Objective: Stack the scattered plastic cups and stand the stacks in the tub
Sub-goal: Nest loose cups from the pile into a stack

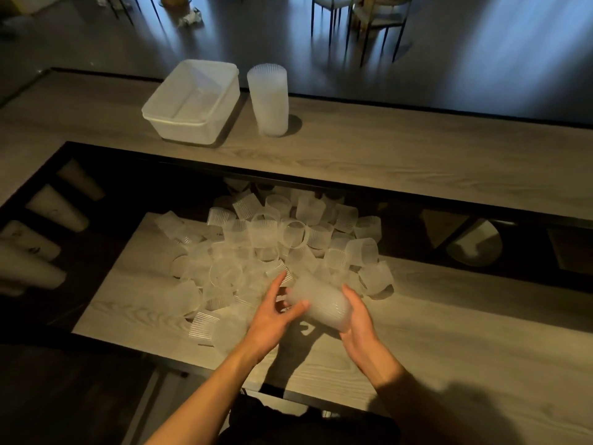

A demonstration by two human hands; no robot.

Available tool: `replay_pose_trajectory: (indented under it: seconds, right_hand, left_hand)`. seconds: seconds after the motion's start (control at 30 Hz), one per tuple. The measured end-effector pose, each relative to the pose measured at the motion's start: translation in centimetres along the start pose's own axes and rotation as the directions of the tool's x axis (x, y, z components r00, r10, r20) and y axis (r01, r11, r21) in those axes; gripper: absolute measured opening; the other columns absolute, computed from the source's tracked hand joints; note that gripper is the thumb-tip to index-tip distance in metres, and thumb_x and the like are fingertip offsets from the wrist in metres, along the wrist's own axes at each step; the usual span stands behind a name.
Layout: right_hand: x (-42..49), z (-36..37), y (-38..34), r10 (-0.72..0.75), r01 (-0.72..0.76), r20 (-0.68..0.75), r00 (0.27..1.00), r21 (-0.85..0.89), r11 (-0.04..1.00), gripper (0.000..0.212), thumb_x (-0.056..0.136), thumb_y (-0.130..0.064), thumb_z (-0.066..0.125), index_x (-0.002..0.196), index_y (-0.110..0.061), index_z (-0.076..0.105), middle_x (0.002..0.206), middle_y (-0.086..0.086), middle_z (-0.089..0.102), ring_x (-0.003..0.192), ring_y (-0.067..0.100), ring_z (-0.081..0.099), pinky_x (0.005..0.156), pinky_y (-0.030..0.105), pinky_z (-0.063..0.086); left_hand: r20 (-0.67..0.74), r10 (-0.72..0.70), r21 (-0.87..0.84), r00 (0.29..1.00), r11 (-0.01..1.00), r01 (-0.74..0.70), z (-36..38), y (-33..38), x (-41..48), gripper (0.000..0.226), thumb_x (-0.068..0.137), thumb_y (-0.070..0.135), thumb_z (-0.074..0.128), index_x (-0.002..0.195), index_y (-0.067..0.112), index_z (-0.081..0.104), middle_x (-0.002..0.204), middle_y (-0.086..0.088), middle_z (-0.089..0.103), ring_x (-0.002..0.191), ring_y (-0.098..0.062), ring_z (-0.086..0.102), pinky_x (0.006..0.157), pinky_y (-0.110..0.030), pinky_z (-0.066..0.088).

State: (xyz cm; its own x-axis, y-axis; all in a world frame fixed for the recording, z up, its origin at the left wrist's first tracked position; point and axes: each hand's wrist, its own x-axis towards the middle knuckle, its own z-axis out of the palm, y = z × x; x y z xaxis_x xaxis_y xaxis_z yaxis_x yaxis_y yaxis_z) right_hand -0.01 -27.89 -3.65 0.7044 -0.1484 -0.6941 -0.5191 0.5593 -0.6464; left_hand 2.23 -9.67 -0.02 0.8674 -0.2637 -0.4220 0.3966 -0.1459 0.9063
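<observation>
A heap of translucent ribbed plastic cups [272,239] lies scattered on the near wooden table. My right hand [357,319] grips a short stack of nested cups [322,305], held on its side just above the table. My left hand [277,308] is at the stack's open end, fingers spread, thumb touching its wall. A white rectangular tub [167,122] stands empty on the far table. Beside it, on the right, stands a tall upright stack of cups [268,97].
A dark gap with a black frame [288,179] separates the near table from the far one. Pale cone-shaped objects [54,207] lie in the dark area to the left. Chair legs [365,36] stand on the floor beyond the far table.
</observation>
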Motion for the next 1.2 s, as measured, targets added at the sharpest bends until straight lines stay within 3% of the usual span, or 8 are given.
replay_pose_trajectory:
  seconds: [0.17,0.27,0.4,0.53,0.77,0.9,1.0,1.2]
  right_hand:
    - [0.2,1.3,0.1,-0.099,0.093,-0.061,0.993,-0.099,0.991,0.029,0.093,-0.045,0.061,0.112,-0.025,0.069,0.118,0.013,0.068,0.109,0.033,0.065,0.081,0.047,0.06]
    - [0.4,1.9,0.4,-0.152,0.142,-0.059,0.987,-0.147,0.979,0.022,0.093,-0.042,0.063,0.106,-0.027,0.071,0.117,0.012,0.068,0.11,0.032,0.064,0.097,0.055,0.053]
    - [0.4,1.9,0.7,-0.139,0.127,-0.048,0.989,-0.195,0.973,0.02,0.095,-0.038,0.062,0.105,-0.022,0.069,0.115,0.014,0.068,0.107,0.033,0.063,0.09,0.051,0.054]
    - [1.0,0.0,1.0,0.041,-0.044,-0.041,0.998,-0.087,0.995,0.033,0.094,-0.045,0.062,0.118,-0.023,0.065,0.119,0.015,0.064,0.108,0.035,0.065,0.083,0.052,0.06]
    - [1.0,-2.1,2.3,0.128,-0.128,0.036,0.991,-0.01,0.992,0.061,0.078,-0.052,0.068,0.129,-0.019,0.061,0.129,0.019,0.062,0.116,0.041,0.063,0.092,0.063,0.054]
    - [1.4,-2.7,2.4,0.089,-0.089,0.017,0.996,-0.021,0.996,0.067,0.073,-0.058,0.073,0.128,-0.02,0.064,0.131,0.02,0.062,0.117,0.041,0.063,0.09,0.064,0.054]
    - [1.6,-2.9,1.9,0.097,-0.097,0.011,0.995,-0.011,0.995,0.067,0.074,-0.057,0.072,0.129,-0.02,0.063,0.131,0.02,0.062,0.116,0.041,0.064,0.091,0.064,0.054]
    - [1.3,-1.8,0.2,0.14,-0.14,0.003,0.99,0.009,0.99,0.041,0.091,-0.049,0.063,0.123,-0.023,0.06,0.127,0.019,0.059,0.114,0.04,0.063,0.093,0.063,0.053]
  left_hand:
    - [0.093,-0.076,0.2,0.993,0.978,0.056,-0.5,-0.6,-0.7,0.084,0.082,0.085,0.044,0.155,0.051,0.019,0.165,0.019,0.02,0.152,-0.009,0.019,0.126,-0.047,0.02]
    - [0.18,-0.035,0.368,0.983,0.929,-0.035,0.2,-0.7,-1.4,0.078,0.09,0.084,0.016,0.158,0.048,0.002,0.167,0.023,0.002,0.152,0.002,-0.001,0.126,-0.036,0.005]
    - [0.262,-0.083,0.44,0.962,0.897,-0.042,0.6,-0.4,-2.5,0.064,0.099,0.066,0.016,0.158,0.046,0.001,0.155,0.029,0.01,0.14,0.009,0.005,0.112,-0.02,0.008]
    - [0.061,-0.027,0.563,0.998,0.826,-0.012,-1.9,-3.1,-1.5,0.064,0.102,0.063,0.032,0.159,0.037,0.02,0.16,0.012,0.031,0.145,-0.008,0.03,0.121,-0.038,0.027]
    - [0.104,0.012,0.99,0.995,0.099,-0.104,-3.8,-6.8,1.2,0.028,0.1,0.038,0.049,0.117,0.022,0.064,0.124,-0.001,0.066,0.118,-0.021,0.057,0.104,-0.035,0.035]
    - [-0.086,0.189,0.872,0.978,0.49,-0.018,-3.2,-6.4,1.9,0.007,0.1,0.026,0.055,0.101,0.022,0.061,0.098,-0.001,0.07,0.094,-0.019,0.065,0.099,-0.036,0.045]
    - [-0.222,0.079,0.432,0.972,0.901,0.025,-2.7,-4.6,1.6,0.008,0.105,0.023,0.05,0.111,0.023,0.055,0.104,-0.001,0.066,0.1,-0.019,0.063,0.085,-0.029,0.052]
    - [-0.204,-0.095,-0.286,0.974,0.958,0.034,-2.2,-1.3,1.5,0.034,0.106,0.006,0.039,0.127,0.019,0.063,0.128,-0.007,0.061,0.112,-0.022,0.061,0.081,-0.029,0.054]
